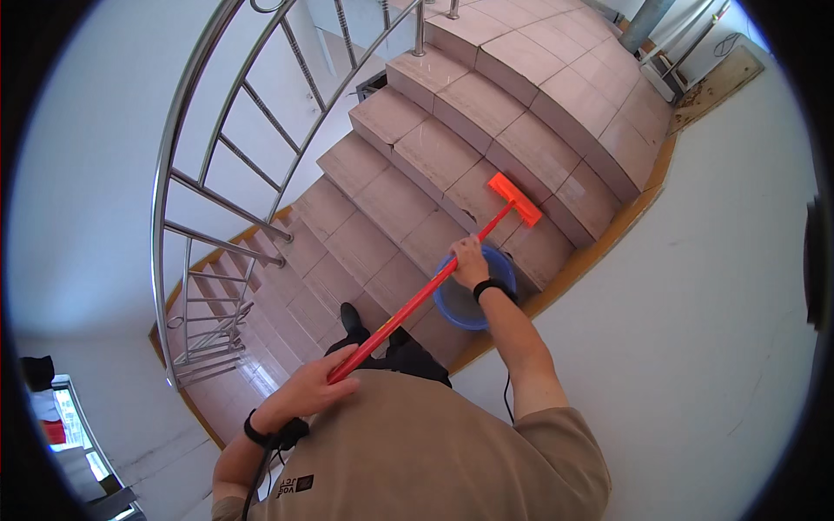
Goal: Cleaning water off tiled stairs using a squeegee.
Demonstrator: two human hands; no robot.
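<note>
A red-handled mop (404, 314) with a flat orange head (514, 200) slants across the view from lower left to upper right. Its head rests on a stair tread near the right wall. My right hand (470, 262) is closed around the upper part of the handle, above a blue bucket (460, 323). Near the handle's lower-left end, close to my body, my left hand (313, 388) grips it. The bucket stands on a step by the wall, partly covered by my right hand and the handle. What it holds is hard to make out.
Pinkish tiled stairs (373, 243) rise to a landing (556, 43) at the upper right and drop away at the left. A curved metal railing (165, 130) lines the left side. The white wall (695, 286) borders the right. Long poles (695, 43) lean at the far right.
</note>
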